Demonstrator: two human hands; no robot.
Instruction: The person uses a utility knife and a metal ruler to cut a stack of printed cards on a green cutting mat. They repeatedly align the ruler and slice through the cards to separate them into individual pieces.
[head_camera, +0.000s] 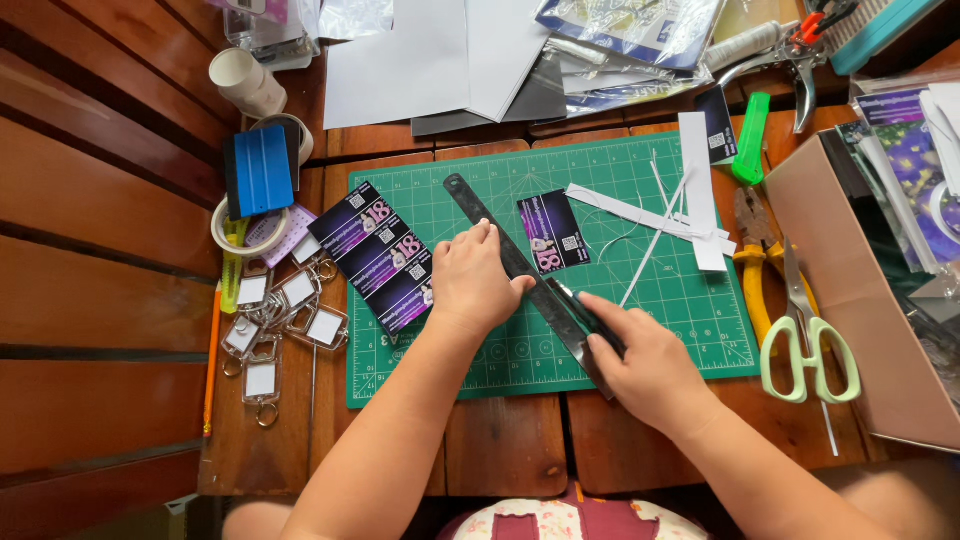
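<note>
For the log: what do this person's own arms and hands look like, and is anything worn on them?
Both forearms are bare: no sleeves reach into view, and no gloves, watch or bracelet show. The left hand and right hand are bare too, with no rings that can be made out. The fingernails look short and unpainted. Below the arms shows a floral garment with dark red patches.

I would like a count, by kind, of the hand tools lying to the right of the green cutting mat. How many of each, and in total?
Pale green-handled scissors: 1
Yellow-handled pliers: 1
Bright green-handled tool: 1
Metal red-handled punch pliers: 1
Total: 4
The green cutting mat borders them.
</note>
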